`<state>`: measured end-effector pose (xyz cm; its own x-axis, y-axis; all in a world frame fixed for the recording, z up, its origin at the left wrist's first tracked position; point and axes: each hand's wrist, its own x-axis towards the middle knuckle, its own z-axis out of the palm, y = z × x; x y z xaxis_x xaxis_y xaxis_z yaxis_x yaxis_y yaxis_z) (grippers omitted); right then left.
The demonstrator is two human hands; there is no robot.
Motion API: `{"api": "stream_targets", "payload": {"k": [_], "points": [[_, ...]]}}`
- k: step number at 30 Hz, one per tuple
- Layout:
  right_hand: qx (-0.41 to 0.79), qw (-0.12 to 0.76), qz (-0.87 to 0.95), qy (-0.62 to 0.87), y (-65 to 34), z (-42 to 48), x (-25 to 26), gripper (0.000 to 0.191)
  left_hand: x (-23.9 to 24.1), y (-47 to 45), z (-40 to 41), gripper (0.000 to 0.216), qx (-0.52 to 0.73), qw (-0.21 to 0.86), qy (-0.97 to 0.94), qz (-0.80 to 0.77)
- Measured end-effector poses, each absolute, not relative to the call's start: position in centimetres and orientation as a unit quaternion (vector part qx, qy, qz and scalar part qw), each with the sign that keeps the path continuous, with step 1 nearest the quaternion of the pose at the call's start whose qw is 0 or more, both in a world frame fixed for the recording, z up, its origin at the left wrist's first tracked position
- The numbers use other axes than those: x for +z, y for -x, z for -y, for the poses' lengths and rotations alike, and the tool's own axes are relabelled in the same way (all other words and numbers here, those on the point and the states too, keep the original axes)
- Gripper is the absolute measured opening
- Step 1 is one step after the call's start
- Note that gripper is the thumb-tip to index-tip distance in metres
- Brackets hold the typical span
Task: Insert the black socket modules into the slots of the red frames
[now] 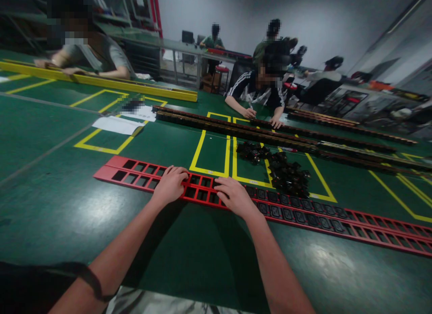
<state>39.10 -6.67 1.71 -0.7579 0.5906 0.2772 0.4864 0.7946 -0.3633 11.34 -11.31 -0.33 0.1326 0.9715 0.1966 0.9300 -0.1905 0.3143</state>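
A long red slotted strip (pixel 199 198) with two rows of square openings lies across the green table in front of me. My left hand (pixel 171 184) is curled over it, fingers bent around the bars between open slots. Just to its right, my right hand (pixel 235 195) grips the same strip, thumb and forefinger a little apart at the slots. Black sockets (pixel 287 213) fill both rows from beside my right hand onward, and red bars with unfilled slots follow farther right. Whatever lies under my palms is hidden.
Behind the strip sits a pile of black sockets (pixel 288 174). Long dark rails (pixel 236 128) cross the table beyond. Papers (pixel 118 124) lie at left. A person handles a yellow rail (pixel 135 85); another in a striped-sleeve top (pixel 245 87) holds a pen over the rails.
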Motion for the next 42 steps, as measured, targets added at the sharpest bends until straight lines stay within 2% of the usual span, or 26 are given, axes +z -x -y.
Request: {"api": "stream_targets", "payload": {"k": [4, 7, 10, 13, 16, 19, 22, 26, 28, 35, 42], "points": [[0.145, 0.170, 0.930, 0.291, -39.1, 6.6, 2.1, 0.025, -0.3, -11.4, 11.4, 0.032, 0.183, 0.054, -0.752, -0.631], [0.195, 0.157, 0.929, 0.274, -39.8, 6.0, 1.9, 0.029, -0.3, -11.4, 11.4, 0.031, 0.185, 0.053, -0.754, -0.628], [0.212, 0.194, 0.912, 0.292, -40.7, 4.1, 1.1, 0.029, -0.3, -11.4, 11.4, 0.029, 0.191, 0.053, -0.754, -0.626], [0.126, 0.235, 0.865, 0.425, -41.7, 0.5, 0.6, 0.033, -0.4, -11.4, 11.4, 0.027, 0.201, 0.057, -0.753, -0.624], [0.040, 0.168, 0.792, 0.585, -42.9, -3.6, 0.8, 0.050, -0.4, -11.4, 11.4, 0.029, 0.210, 0.064, -0.751, -0.622], [0.012, 0.111, 0.745, 0.657, -44.2, -6.8, 1.3, 0.060, -0.4, -11.5, 11.4, 0.032, 0.214, 0.068, -0.751, -0.621], [0.009, 0.080, 0.746, 0.661, -45.2, -8.6, 1.5, 0.053, -0.4, -11.6, 11.5, 0.034, 0.221, 0.071, -0.748, -0.622], [-0.044, 0.069, 0.766, 0.637, -45.5, -8.8, 1.6, 0.024, -0.3, -11.6, 11.5, 0.035, 0.222, 0.071, -0.748, -0.622], [-0.068, 0.068, 0.767, 0.635, -45.4, -8.5, 1.7, 0.016, -0.3, -11.6, 11.5, 0.036, 0.220, 0.070, -0.749, -0.621], [-0.094, 0.107, 0.758, 0.637, -43.9, -6.7, 2.0, 0.012, -0.7, -11.4, 11.3, 0.037, 0.224, 0.071, -0.748, -0.621], [-0.058, 0.229, 0.780, 0.579, -40.0, -1.0, 1.4, 0.012, -0.7, -11.4, 11.3, 0.035, 0.218, 0.068, -0.752, -0.618]]}}
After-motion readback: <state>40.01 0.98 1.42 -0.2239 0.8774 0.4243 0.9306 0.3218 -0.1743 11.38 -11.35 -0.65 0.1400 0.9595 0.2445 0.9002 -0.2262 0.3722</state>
